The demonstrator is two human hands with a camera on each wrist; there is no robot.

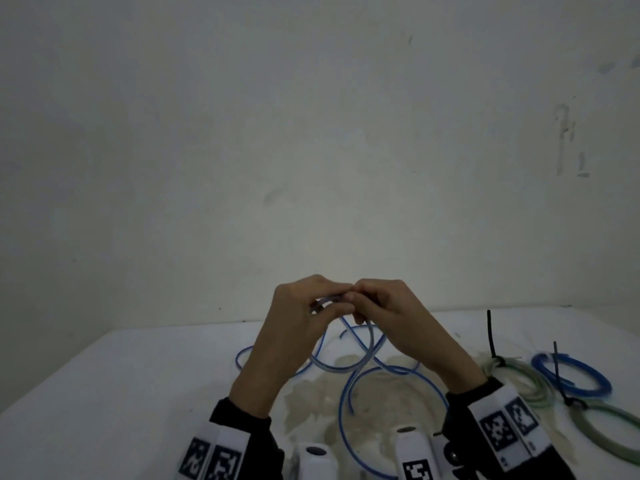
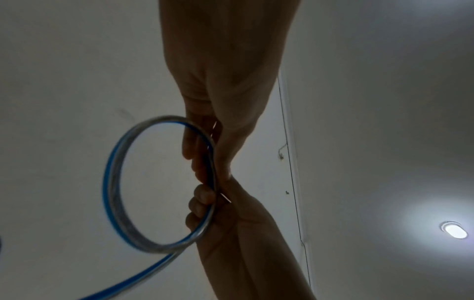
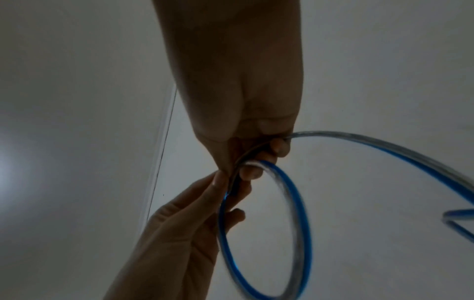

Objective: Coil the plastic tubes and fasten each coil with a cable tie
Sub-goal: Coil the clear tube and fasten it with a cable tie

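Both hands are raised above the white table and meet fingertip to fingertip. My left hand and right hand each pinch a clear tube with a blue stripe, bent into a small loop that hangs below them. In the left wrist view the loop curves left of the left hand, with the right hand gripping it just below. The right wrist view shows the loop under the right hand, and the left hand pinching its left side. The tube's loose length trails onto the table.
At the right of the table lie a coiled blue tube and two coiled green tubes, each bound by a black cable tie. A bare wall rises just behind the table. A stained patch marks the cloth.
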